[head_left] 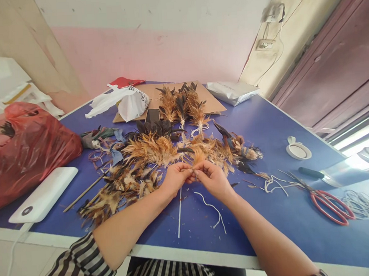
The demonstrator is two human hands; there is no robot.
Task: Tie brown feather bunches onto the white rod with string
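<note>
Over the middle of the blue table, my left hand (177,178) and my right hand (214,181) meet fingertip to fingertip. Both are closed in a pinch at the base of a small tuft of orange feathers (198,155), whose tips point away from me. Just beyond lie heaps of loose golden-brown feathers (154,150), with black feathers (149,129) behind them. More brown feathers (127,181) spread to the left of my left hand. A loose white string (212,207) lies below my right hand. The feather bases are hidden by my fingers.
Tied feather bundles (182,102) rest on a cardboard sheet (215,105) at the back. Red-handled scissors (327,204), a dark-handled knife (311,174) and a string coil (363,204) lie right. At left are a red plastic bag (32,151) and a white power bank (46,194).
</note>
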